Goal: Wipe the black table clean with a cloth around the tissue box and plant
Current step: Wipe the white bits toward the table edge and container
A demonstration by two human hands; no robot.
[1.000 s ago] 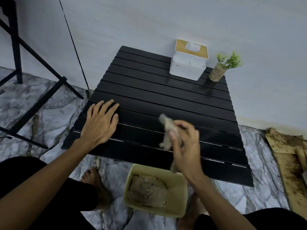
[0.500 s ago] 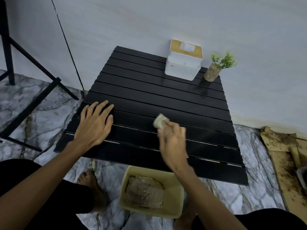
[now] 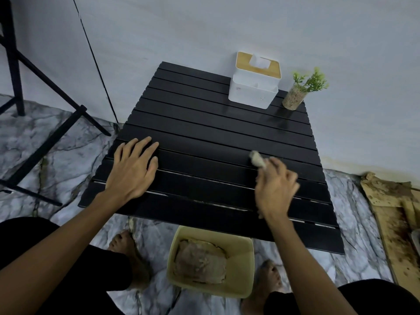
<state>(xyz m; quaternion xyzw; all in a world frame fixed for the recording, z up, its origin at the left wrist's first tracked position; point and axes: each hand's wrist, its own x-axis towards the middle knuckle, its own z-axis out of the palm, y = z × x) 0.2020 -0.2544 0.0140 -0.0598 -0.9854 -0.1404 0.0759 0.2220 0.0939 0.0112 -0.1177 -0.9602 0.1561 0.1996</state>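
Right hand [image 3: 276, 189], cloth [image 3: 256, 159] in its pinch, now farther right; left hand [image 3: 134, 165] flat on black table [image 3: 216, 137].

Black table [image 3: 204, 123] with tissue box [image 3: 252, 93], plant [image 3: 293, 100]

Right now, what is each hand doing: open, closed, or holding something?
Left hand: open, fingers straight, flat on the black table.
Right hand: closed around a bunched cloth over the table's right side.
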